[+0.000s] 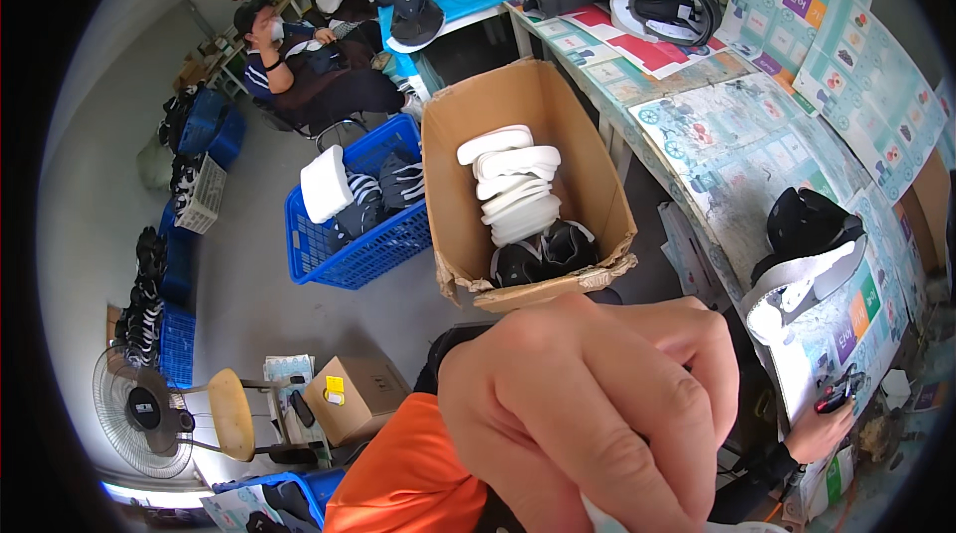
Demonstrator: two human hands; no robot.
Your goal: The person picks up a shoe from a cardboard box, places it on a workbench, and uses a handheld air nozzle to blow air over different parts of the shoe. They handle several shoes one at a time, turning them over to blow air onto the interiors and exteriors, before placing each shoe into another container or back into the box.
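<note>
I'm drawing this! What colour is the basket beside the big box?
The basket is blue, seen best in the head view.

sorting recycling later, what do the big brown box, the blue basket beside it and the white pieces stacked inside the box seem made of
Brown box: cardboard, matte, going by its torn, frayed rim.
Blue basket: most likely hard plastic, slightly glossy, with moulded-looking lattice walls.
White pieces: perhaps foam or rubber, smooth, with thick, rounded edges; the look leaves it open.
</note>
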